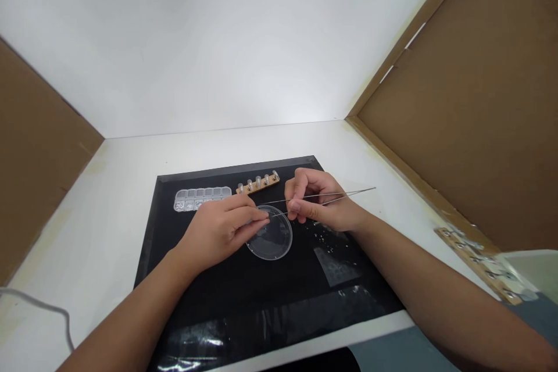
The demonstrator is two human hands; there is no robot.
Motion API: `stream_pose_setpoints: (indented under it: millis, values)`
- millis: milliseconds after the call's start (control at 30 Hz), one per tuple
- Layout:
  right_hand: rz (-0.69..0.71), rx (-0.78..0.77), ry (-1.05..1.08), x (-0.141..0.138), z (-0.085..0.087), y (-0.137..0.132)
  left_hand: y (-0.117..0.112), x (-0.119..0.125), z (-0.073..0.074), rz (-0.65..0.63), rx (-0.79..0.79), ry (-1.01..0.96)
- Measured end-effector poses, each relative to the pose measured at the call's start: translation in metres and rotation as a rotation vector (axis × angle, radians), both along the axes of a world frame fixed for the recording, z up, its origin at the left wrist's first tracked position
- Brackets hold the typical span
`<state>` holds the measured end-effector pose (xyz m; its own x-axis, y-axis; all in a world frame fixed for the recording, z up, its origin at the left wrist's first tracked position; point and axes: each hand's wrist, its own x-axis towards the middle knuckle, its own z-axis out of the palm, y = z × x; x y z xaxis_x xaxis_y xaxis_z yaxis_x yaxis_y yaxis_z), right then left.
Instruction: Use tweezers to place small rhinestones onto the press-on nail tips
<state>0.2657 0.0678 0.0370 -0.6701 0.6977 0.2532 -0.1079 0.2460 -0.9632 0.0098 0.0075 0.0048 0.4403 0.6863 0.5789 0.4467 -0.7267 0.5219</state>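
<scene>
In my right hand (320, 200), a pair of thin metal tweezers (344, 195) is held between thumb and fingers, its joined end pointing right and its two arms reaching left. My left hand (229, 224) is closed in a pinch close to the tweezers' left end. Whatever lies between those fingertips is too small or hidden to make out. Under both hands sits a round clear plastic dish (270, 244), partly covered by my left fingers. Just behind, a wooden strip (257, 185) carries several clear nail tips standing upright.
A clear compartment box (186, 200) with small sparkling bits lies at the left of the black mat (209, 296). Tiny loose bits (325, 237) and a clear film piece (337, 265) lie right of the dish. Another strip with nail tips (479, 264) rests far right. Cardboard walls flank the white table.
</scene>
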Motion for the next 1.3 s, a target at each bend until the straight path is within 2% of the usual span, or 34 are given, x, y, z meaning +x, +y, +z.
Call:
stream_pose_setpoints:
  millis: [267,533,933,1300]
  values:
    - [0.011,-0.062,0.109,0.0,-0.006,0.001,0.002,0.003,0.0,-0.018,0.151,-0.141]
    - [0.045,-0.132,0.172,-0.002,-0.01,0.001,-0.003,0.006,0.005,-0.077,0.012,-0.235]
    - [0.098,-0.18,0.194,-0.002,-0.01,-0.001,-0.001,0.003,0.009,-0.171,0.007,-0.274]
    - [0.078,-0.152,0.166,0.002,-0.009,0.006,0.001,0.001,0.005,-0.129,-0.021,-0.208]
